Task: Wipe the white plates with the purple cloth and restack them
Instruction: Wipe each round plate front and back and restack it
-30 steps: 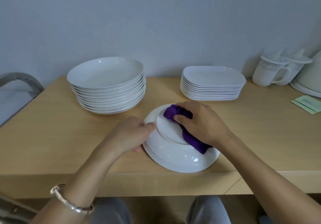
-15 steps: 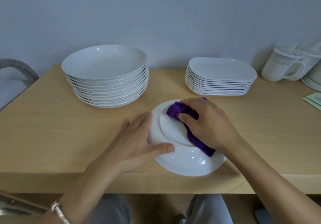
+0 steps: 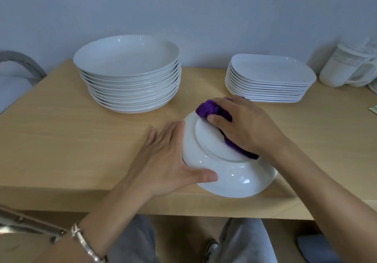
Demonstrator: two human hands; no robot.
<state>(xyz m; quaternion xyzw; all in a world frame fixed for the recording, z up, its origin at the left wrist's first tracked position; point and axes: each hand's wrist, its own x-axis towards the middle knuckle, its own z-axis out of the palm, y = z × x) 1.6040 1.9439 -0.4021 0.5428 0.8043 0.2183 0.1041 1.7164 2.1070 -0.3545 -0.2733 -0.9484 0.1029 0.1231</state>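
Plate: I saw one white plate (image 3: 210,138) lying upside down at the near edge of the table (image 3: 61,132), foot ring up. Its near rim sat at or just over that edge; I could not tell which.
Cloth: The purple cloth (image 3: 210,109) was bunched on the plate's underside, from the far rim across the foot ring toward the right rim.
Right hand: The right hand (image 3: 244,128) lay on top of the cloth, fingers curled round the bunch and pressing it onto the plate.
Left hand: The left hand (image 3: 165,156) was flat, fingers straight along the plate's left wall and thumb laid on the near slope. It gripped nothing and only braced.
Handling: I judged the plate stiff, glazed, slippery and fairly weighty, and likely to break if it slid off the edge. The cloth looked soft and limp.
Hold: To turn it over I would take the rim at two opposite sides, fingertips under the lip, not the smooth slope.
Stacks: The round stack (image 3: 130,91) stood toward the far left, apart from the plate. The oblong stack (image 3: 265,91) stood at the far right, just beyond the right hand.
Around: Mugs (image 3: 344,69) stood by the far right corner, and a bracelet (image 3: 85,242) circled the left wrist.
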